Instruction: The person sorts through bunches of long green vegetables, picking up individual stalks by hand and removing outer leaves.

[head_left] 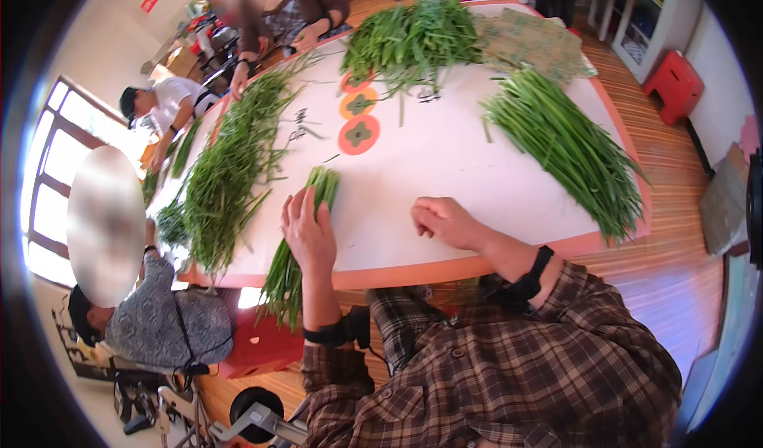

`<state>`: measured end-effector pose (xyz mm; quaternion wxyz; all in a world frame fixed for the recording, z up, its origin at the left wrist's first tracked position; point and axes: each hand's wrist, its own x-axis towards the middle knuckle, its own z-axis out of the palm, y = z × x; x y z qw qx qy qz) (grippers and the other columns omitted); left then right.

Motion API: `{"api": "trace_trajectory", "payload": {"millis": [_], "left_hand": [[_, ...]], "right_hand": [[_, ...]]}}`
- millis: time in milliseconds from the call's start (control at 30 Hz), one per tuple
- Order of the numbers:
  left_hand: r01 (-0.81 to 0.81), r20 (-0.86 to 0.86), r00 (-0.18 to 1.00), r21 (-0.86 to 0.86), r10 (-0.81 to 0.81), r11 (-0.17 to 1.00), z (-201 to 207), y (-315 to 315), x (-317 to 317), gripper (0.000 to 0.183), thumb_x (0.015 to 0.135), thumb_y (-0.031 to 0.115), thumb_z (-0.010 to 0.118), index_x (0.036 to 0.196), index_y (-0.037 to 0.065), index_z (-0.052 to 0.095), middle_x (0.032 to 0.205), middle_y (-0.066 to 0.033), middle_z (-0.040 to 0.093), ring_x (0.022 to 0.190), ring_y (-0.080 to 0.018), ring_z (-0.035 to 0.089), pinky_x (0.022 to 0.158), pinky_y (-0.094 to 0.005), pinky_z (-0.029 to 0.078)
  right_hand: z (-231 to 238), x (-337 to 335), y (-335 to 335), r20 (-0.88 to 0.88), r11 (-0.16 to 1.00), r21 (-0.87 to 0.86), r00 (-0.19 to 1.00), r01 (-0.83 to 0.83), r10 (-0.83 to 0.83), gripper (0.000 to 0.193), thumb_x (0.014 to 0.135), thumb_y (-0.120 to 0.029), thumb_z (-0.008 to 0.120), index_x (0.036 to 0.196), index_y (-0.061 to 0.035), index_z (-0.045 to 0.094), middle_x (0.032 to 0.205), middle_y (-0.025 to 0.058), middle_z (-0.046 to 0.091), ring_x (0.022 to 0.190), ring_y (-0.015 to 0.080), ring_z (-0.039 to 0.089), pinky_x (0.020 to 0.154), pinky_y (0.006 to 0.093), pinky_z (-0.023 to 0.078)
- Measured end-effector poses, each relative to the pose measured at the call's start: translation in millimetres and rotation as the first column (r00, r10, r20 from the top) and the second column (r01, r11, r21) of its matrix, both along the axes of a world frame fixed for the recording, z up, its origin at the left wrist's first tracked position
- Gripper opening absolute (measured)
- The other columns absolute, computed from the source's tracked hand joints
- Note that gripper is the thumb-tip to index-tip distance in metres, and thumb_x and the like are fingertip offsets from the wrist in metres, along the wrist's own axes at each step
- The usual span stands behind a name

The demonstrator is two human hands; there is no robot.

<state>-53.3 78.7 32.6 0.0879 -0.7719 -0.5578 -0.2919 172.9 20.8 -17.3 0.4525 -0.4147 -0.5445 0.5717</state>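
My left hand is closed around a slim bunch of chives. The bunch's pale cut ends point away from me, and its green tips hang over the table's near edge. To the right, my right hand hovers over the white tabletop or rests on it, fingers curled in. What it holds, if anything, is hidden. A large, neat pile of chives lies at the right side of the table. Another heap of chives sits at the far side, and a long, loose pile of chives stretches along the left.
The white table has an orange border and printed round fruit. A woven mat lies at the far right. People work along the left and far sides, one in a patterned sleeve. A red stool stands by the right wall.
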Motion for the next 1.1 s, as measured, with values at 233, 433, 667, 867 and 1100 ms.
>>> {"api": "trace_trajectory", "payload": {"millis": [233, 433, 667, 867, 1100], "left_hand": [[0.518, 0.793, 0.588, -0.217, -0.160, 0.827, -22.0, -29.6, 73.8, 0.034, 0.091, 0.026, 0.037, 0.104, -0.001, 0.054, 0.097, -0.0106, 0.059, 0.091, -0.0185, 0.053, 0.080, -0.0311, 0.039], [0.625, 0.922, 0.387, -0.277, 0.019, 0.730, -53.1, -27.2, 89.0, 0.030, 0.092, 0.022, 0.037, 0.101, -0.002, 0.053, 0.082, -0.0092, 0.059, 0.072, -0.0121, 0.053, 0.067, -0.0246, 0.042], [0.646, 0.871, 0.488, -0.314, -0.060, 0.696, -54.6, -34.1, 87.2, 0.015, 0.086, 0.007, 0.046, 0.093, -0.002, 0.057, 0.073, -0.0044, 0.058, 0.069, -0.0084, 0.051, 0.063, -0.0203, 0.040], [0.690, 0.898, 0.434, -0.276, -0.077, 0.669, -55.1, -33.4, 89.1, 0.014, 0.085, 0.004, 0.047, 0.093, -0.002, 0.057, 0.071, -0.0033, 0.057, 0.068, -0.0067, 0.050, 0.062, -0.0189, 0.038], [0.690, 0.897, 0.439, -0.297, -0.056, 0.660, -54.2, -34.1, 84.8, 0.013, 0.085, 0.005, 0.047, 0.091, -0.001, 0.057, 0.070, -0.0024, 0.057, 0.066, -0.0053, 0.049, 0.059, -0.0186, 0.038]], "right_hand": [[4.3, -3.7, 2.1, 0.109, 0.996, 0.088, 0.994, -0.031, 0.021, 0.028, 0.089, -0.025, 0.041, 0.074, -0.0025, 0.050, 0.062, 0.0028, 0.053, 0.055, 0.0104, 0.049, 0.053, 0.0248, 0.042], [15.1, 2.6, -9.6, 0.285, 0.976, 0.215, 0.954, 0.028, -0.090, 0.021, 0.085, -0.022, 0.047, 0.078, -0.0040, 0.053, 0.068, 0.0056, 0.056, 0.062, 0.0184, 0.054, 0.057, 0.0300, 0.043], [42.8, 65.8, -23.8, 0.639, 0.871, 0.466, 0.621, 0.156, -0.453, 0.013, 0.079, -0.022, 0.053, 0.080, -0.0097, 0.054, 0.078, 0.0061, 0.056, 0.071, 0.0242, 0.056, 0.062, 0.0358, 0.044], [57.3, 138.4, -7.3, 0.748, 0.799, 0.492, 0.303, 0.345, -0.591, 0.020, 0.078, -0.023, 0.056, 0.093, -0.0089, 0.057, 0.092, 0.0073, 0.055, 0.086, 0.0249, 0.054, 0.072, 0.0350, 0.044], [49.0, 149.2, 26.2, 0.878, 0.866, 0.437, 0.097, 0.242, -0.469, 0.020, 0.078, -0.022, 0.055, 0.089, -0.0059, 0.056, 0.088, 0.0101, 0.056, 0.083, 0.0277, 0.056, 0.070, 0.0382, 0.046]]}}
